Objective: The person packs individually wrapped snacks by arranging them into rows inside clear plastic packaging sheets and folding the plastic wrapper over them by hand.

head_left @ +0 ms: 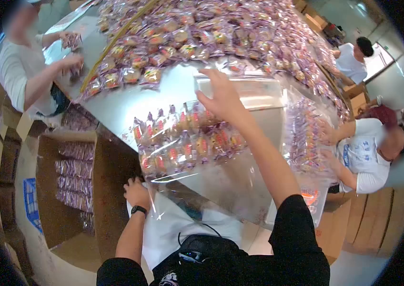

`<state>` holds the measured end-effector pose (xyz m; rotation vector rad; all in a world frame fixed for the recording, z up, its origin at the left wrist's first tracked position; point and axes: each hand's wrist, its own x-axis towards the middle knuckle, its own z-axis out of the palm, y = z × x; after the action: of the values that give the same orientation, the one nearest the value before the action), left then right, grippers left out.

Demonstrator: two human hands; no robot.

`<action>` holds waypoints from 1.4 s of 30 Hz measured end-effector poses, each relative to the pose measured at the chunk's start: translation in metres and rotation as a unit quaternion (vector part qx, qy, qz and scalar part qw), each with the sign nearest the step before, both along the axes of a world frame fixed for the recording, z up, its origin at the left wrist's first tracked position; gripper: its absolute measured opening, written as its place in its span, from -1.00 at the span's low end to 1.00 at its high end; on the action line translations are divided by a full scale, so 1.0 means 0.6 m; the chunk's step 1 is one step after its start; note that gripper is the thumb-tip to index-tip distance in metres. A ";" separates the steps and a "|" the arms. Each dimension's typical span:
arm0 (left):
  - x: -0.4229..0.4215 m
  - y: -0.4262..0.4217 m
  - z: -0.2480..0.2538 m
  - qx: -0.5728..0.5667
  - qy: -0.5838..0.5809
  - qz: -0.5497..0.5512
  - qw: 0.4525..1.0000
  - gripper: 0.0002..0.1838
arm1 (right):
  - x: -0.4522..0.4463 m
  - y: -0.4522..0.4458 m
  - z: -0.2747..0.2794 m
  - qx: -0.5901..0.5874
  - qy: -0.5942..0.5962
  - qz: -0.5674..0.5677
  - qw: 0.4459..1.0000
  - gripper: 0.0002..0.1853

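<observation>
Two rows of individually wrapped snack packs (190,147) lie side by side on the metal table, partly under a clear plastic bag (226,178) whose loose end hangs toward me. My right hand (222,95) is over the far row, fingers spread, beside a clear rectangular tray (259,89). My left hand (137,194), with a dark band at the wrist, is low at the near left corner of the bag. Its fingers are curled at the plastic edge, next to a cardboard box; their exact hold is partly hidden.
A big heap of wrapped snacks (202,33) covers the far table. An open cardboard box (68,238) with packed rows stands at left, by a blue crate (32,205). A co-worker at right handles another bagged batch (303,138); others work at left and far right.
</observation>
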<state>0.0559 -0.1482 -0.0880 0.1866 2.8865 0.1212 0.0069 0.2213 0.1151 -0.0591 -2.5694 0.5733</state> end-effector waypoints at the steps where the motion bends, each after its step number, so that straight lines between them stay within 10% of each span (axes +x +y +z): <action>1: 0.002 0.003 0.009 0.001 0.004 0.001 1.000 -0.37 | -0.048 -0.011 -0.017 0.003 -0.020 0.030 0.999 -0.37; 13: -0.028 -0.003 0.014 0.027 -0.014 0.015 0.999 -0.46 | -0.321 -0.116 -0.162 0.262 -0.096 -0.019 0.960 -0.40; 19: -0.030 -0.010 0.016 0.021 -0.007 0.028 0.999 -0.49 | -0.187 -0.045 -0.057 -0.191 0.080 0.055 0.977 -0.57; 23: -0.025 -0.013 0.015 0.046 0.014 0.028 0.998 -0.49 | 0.130 -0.087 0.004 -0.658 0.075 0.100 0.742 -0.48; 29: -0.003 -0.024 0.000 0.161 0.027 0.044 0.986 -0.58 | 0.486 -0.164 -0.056 -0.780 -0.108 -0.047 0.615 -0.26; 31: -0.011 -0.058 -0.041 0.313 0.001 0.082 0.946 -0.63 | 0.517 -0.194 -0.083 -0.794 -0.064 -0.131 0.590 -0.20; 32: -0.018 -0.078 -0.089 0.568 -0.052 0.204 0.795 -0.72 | 0.526 -0.200 -0.094 -0.800 -0.039 -0.137 0.582 -0.11; 34: 0.025 -0.063 0.048 0.681 0.030 0.392 0.618 -0.69 | 0.513 -0.202 -0.095 -0.843 0.024 -0.109 0.526 -0.07; 37: 0.156 -0.060 0.172 0.602 0.254 0.144 0.743 -0.85 | 0.507 -0.198 -0.115 -0.910 0.104 -0.008 0.402 -0.01; 39: 0.229 -0.020 0.236 0.693 0.137 -0.050 0.706 -0.89 | 0.494 -0.187 -0.125 -0.918 0.133 0.091 0.363 0.03; 42: 0.265 0.045 0.279 0.514 -0.032 -0.318 0.796 -0.76 | 0.471 -0.177 -0.121 -0.894 0.126 0.227 0.364 0.07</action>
<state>0.2148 -0.1212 0.0793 1.2568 2.1804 1.4821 0.2895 0.1150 0.0427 0.0226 -0.3703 2.8288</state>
